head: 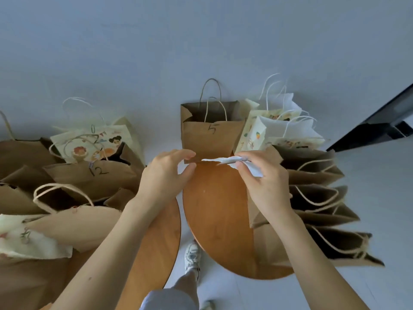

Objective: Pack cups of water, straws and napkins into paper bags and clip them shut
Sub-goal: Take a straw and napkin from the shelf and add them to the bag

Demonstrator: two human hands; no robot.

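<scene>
At centre frame, above the wooden bench [214,209], white napkin [225,161] pinched in the grip of the right hand [266,186], its free end pointing left, left hand [165,175] just beside that end, thumb and forefinger parted, brown bag marked 5 [212,139] close behind.

A round wooden desk [214,211] fills the centre, a second desk [161,238] lower left, a white shoe [192,256] on the pale floor [368,198] between them.

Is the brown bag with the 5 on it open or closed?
Open. The brown bag marked 5 stands upright with its top spread wide, showing the dark inside; no clip shows on it.
</scene>
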